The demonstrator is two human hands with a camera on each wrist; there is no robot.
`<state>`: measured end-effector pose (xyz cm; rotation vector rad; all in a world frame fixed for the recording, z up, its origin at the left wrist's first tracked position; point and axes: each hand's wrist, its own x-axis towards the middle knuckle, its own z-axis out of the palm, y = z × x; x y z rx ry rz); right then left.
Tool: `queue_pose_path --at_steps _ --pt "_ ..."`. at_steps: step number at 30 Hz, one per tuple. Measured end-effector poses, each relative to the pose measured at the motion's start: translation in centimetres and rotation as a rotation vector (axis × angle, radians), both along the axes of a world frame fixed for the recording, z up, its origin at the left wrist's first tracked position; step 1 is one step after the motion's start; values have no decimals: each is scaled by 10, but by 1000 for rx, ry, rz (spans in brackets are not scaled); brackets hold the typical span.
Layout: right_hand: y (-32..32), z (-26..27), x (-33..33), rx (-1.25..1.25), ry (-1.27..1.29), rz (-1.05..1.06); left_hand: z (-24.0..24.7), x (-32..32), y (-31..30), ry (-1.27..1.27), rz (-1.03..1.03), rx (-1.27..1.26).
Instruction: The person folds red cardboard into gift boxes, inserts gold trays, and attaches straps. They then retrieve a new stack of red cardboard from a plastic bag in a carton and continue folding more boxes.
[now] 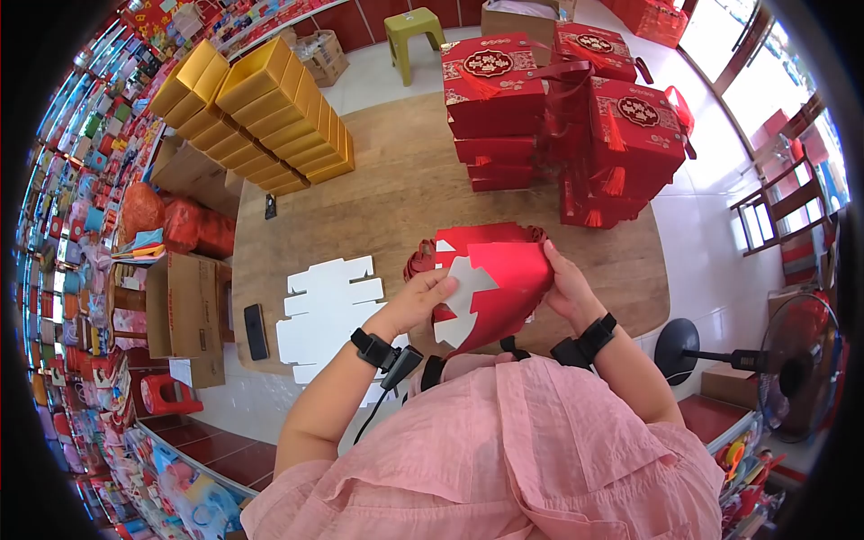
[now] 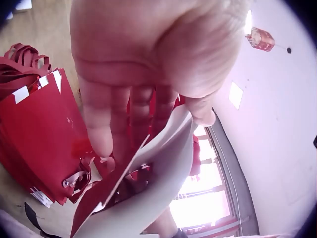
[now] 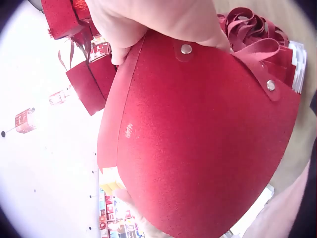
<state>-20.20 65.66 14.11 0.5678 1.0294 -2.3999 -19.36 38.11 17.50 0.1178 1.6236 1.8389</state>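
Observation:
A red card box piece (image 1: pixel 513 286) with a pale inside is bent into a curve between both hands, close to the chest. My left hand (image 1: pixel 416 301) grips its left edge, thumb on the pale flap; in the left wrist view the fingers (image 2: pixel 141 109) reach behind the card. At the upper right edge my right hand (image 1: pixel 571 286) holds it; the right wrist view has that hand (image 3: pixel 158 25) over the top edge beside a metal rivet (image 3: pixel 186 49). Behind lies a stack of flat red pieces (image 2: pixel 39 129) with looped straps (image 3: pixel 247 29).
White die-cut sheets (image 1: pixel 328 315) and a black phone (image 1: pixel 256 331) lie at the left of the wooden table (image 1: pixel 387 171). Gold boxes (image 1: pixel 292 108) are stacked at the back left, finished red boxes (image 1: pixel 630 153) at the back right. A fan (image 1: pixel 796 369) stands to the right.

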Motion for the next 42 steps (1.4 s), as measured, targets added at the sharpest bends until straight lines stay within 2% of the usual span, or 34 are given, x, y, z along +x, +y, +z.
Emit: queue_pose_path --at_steps 1,3,4,6,7,9,10,12,13,15,16,17,19,20,22,23,25,27,29,30,33,34,36,41,42 --pt "0 -1 0 -1 0 0 0 1 1 0 0 -1" --pt "1 -4 -1 32 39 -43 1 1 5 278 -29 -210" --pt "0 -3 0 30 37 -43 1 1 5 276 -29 -212" --pt "-2 3 -1 69 -45 -45 1 0 6 386 -107 -578" --pt "-1 5 -2 67 -45 -45 3 -1 7 386 -108 -580" --pt "2 7 -3 149 -113 -16 12 -2 12 1013 128 -677" --pt "4 6 -4 147 -115 -17 22 -3 14 1011 126 -678" --pt "7 1 -7 44 -151 -20 42 -7 16 367 167 -579" --pt "10 -2 -8 43 -152 -18 39 -8 9 365 168 -580" --pt "12 -2 -14 -242 -116 -141 32 -11 -9 70 124 328" --pt "14 5 -14 -338 -116 -138 34 -8 -9 228 -19 277" --pt "13 11 -14 -339 -116 -138 26 -6 -9 227 -19 275" --pt "5 24 -16 -344 -166 -203 22 -1 -1 583 -154 -200" --pt "2 22 -15 -344 -168 -199 23 2 4 455 -120 -212" --pt "-2 14 -12 -327 -150 14 25 -2 4 372 -87 -194" --pt "-1 9 -10 -324 -150 17 26 -5 4 290 -59 -174" --pt "2 2 -5 -515 -41 285 38 -8 12 348 -44 -109" --pt "2 -1 -3 -574 30 355 34 -11 15 527 144 -204" --pt "1 -6 -4 -325 -238 435 35 -15 23 453 391 -196" --pt "2 -5 -6 -325 -237 436 32 -17 25 495 478 -121" --pt "8 8 -12 750 316 601 35 -20 20 396 518 -64" --pt "1 25 -10 750 317 602 36 -20 20 467 531 -113" --pt "-17 56 0 69 466 88 35 -18 23 480 549 -95" --pt "-2 37 -20 172 480 73 35 -15 14 491 519 -57" --pt "0 32 -22 203 473 67 36 -13 7 522 378 -155"
